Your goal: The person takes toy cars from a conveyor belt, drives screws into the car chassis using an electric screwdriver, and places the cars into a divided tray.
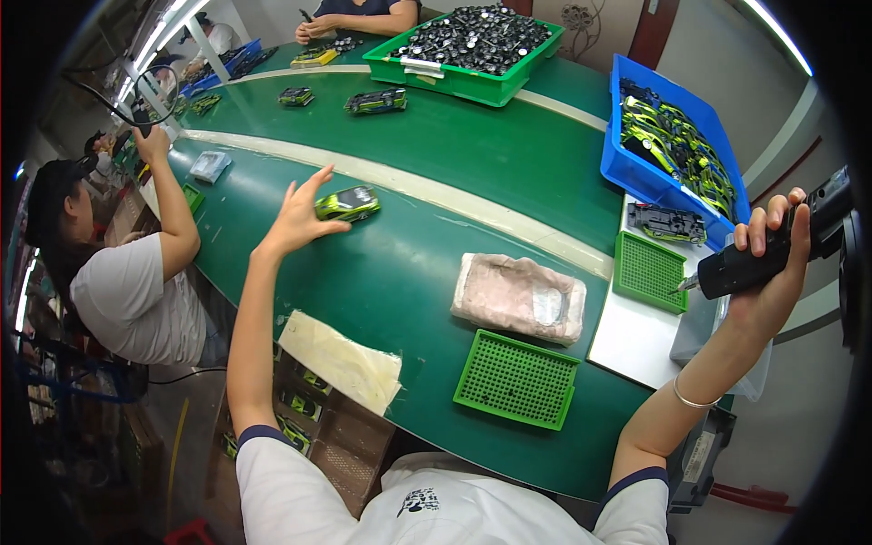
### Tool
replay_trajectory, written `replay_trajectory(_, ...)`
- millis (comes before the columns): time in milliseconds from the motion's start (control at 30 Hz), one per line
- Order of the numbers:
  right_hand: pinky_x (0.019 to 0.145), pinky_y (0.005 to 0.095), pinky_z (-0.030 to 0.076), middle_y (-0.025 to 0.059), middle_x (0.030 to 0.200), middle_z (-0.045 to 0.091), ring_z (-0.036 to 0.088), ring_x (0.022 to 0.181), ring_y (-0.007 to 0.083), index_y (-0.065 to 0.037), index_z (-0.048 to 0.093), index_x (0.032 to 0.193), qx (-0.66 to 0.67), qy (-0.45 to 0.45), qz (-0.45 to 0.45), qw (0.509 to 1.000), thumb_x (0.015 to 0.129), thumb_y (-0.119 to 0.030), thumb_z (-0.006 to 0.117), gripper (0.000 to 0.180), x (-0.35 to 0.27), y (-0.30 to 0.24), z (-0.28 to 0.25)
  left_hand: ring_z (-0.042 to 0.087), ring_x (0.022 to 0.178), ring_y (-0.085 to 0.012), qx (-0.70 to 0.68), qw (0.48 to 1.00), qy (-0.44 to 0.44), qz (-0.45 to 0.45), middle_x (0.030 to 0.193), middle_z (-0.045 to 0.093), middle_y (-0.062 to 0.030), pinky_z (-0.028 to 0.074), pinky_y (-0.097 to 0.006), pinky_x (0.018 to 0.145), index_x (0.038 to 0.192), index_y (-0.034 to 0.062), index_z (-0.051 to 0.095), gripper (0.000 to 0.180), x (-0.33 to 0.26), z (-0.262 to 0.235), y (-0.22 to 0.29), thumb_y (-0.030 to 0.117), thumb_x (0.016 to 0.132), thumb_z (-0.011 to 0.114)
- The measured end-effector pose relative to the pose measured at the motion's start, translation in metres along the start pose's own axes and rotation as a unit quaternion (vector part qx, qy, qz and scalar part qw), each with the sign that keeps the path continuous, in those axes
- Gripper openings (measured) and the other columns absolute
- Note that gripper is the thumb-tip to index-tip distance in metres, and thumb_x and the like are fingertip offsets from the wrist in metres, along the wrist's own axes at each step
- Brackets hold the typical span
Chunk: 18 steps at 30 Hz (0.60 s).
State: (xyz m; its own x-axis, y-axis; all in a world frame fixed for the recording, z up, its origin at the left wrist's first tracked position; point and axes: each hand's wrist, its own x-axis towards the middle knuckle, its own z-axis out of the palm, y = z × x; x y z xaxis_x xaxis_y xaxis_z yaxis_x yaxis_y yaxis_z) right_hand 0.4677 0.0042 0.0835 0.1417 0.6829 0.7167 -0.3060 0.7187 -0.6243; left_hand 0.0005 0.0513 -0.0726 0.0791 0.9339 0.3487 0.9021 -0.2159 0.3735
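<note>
My left hand point(298, 216) reaches over the green table with its fingers spread. Its thumb and forefinger lie apart beside a green-and-black toy car point(349, 203); whether they touch it I cannot tell. On the right, my right hand point(770, 256) is wrapped round a black electric screwdriver point(734, 269). The driver's tip points left, over the edge of a small green perforated tray point(649, 272). An upturned toy car base point(667, 222) lies just behind that tray.
A padded pinkish block point(520, 298) and a second green tray point(516, 380) are in front of me. Behind stand a blue bin point(674, 193) of car bodies and a green crate point(490, 86) of small black parts. A co-worker point(136, 282) sits at left.
</note>
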Motion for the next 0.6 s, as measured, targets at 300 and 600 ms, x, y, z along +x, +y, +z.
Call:
replay_trajectory(300, 0.047, 0.0217, 0.035, 0.0018, 0.067, 0.045, 0.041, 0.048, 0.0072, -0.008, 0.043, 0.095, 0.074, 0.005, 0.038, 0.997, 0.082, -0.023, 0.054, 0.023, -0.019, 0.019, 0.018, 0.049, 0.1, -0.0217, 0.035, 0.999, -0.035, -0.006, 0.1, 0.056, -0.0066, 0.013, -0.05, 0.099, 0.122, 0.011, 0.031, 0.079, 0.054, 0.059, 0.033, 0.035, 0.059, 0.071)
replay_trajectory(600, 0.05, 0.0216, 0.033, 0.0005, 0.068, 0.04, 0.036, 0.051, 0.0069, -0.007, 0.041, 0.096, 0.032, -0.002, 0.01, 0.999, 0.084, -0.022, 0.051, 0.022, -0.011, -0.014, -0.013, 0.049, 0.102, -0.0239, 0.021, 0.997, 0.03, -0.065, 0.102, 0.057, -0.0047, 0.01, -0.051, 0.098, 0.125, 0.014, 0.03, 0.078, -0.041, -0.011, -0.063, 0.025, 0.06, 0.072)
